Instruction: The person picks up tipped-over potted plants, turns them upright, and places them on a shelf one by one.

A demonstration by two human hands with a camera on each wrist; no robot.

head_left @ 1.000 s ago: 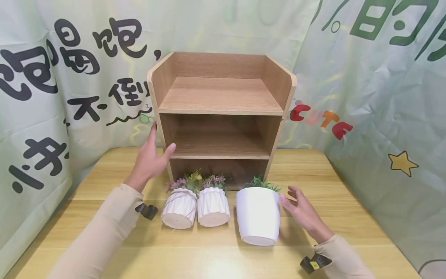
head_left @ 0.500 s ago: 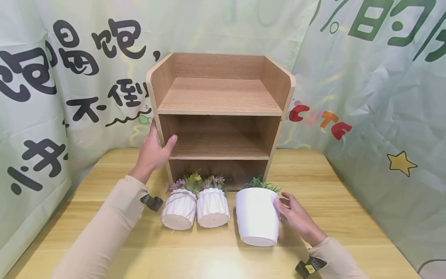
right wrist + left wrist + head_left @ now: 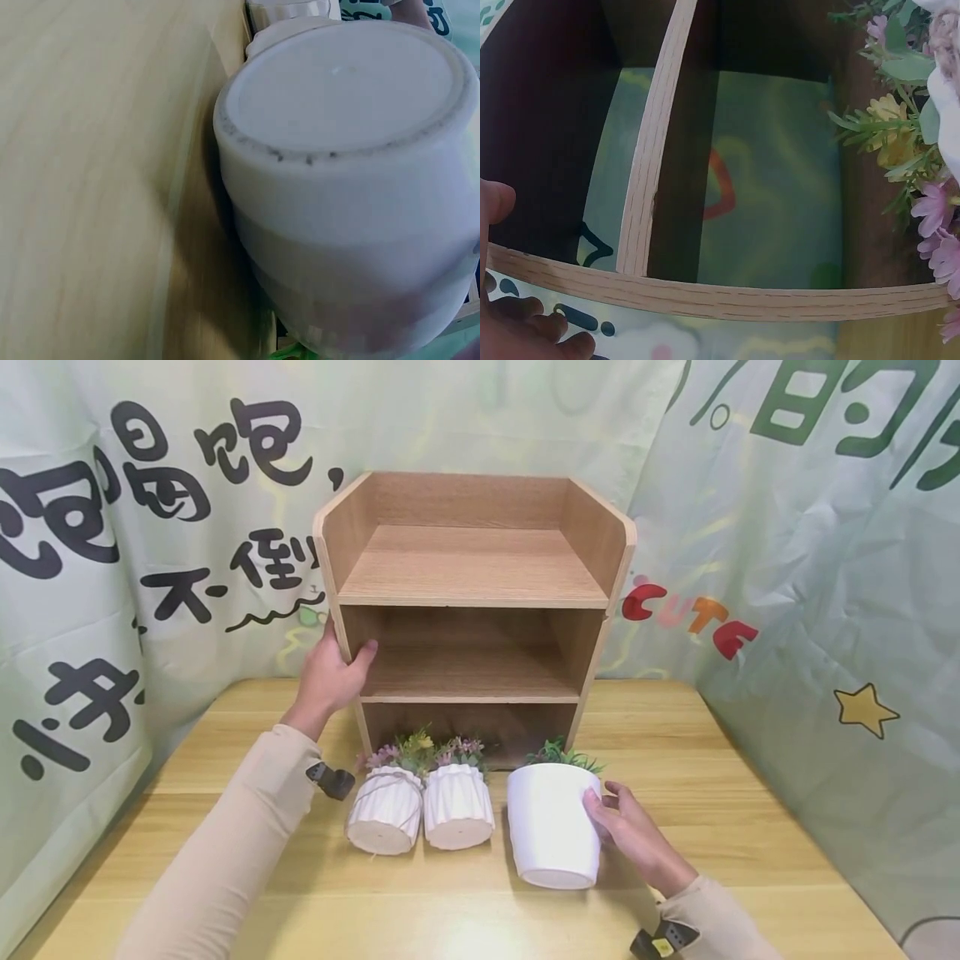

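A wooden three-tier shelf (image 3: 472,610) stands at the back of the table. My left hand (image 3: 333,672) grips its left side panel at the middle tier, thumb inside; in the left wrist view the fingertips (image 3: 525,334) lie under the panel's edge (image 3: 705,296). A large plain white pot (image 3: 555,827) with a green plant lies on its side, base toward me. My right hand (image 3: 626,831) holds its right side; the pot's base (image 3: 337,82) fills the right wrist view. Two small ribbed white pots with flowers (image 3: 386,810) (image 3: 457,806) lie beside it.
The wooden table (image 3: 750,827) has bare surface to the left, right and front. Green printed cloth (image 3: 810,568) hangs round the back and both sides. All three shelf tiers hold nothing. Small black clips sit on both sleeves.
My left hand slid up and closed round the shelf's side panel. My right hand moved in from beside the large pot and took hold of it.
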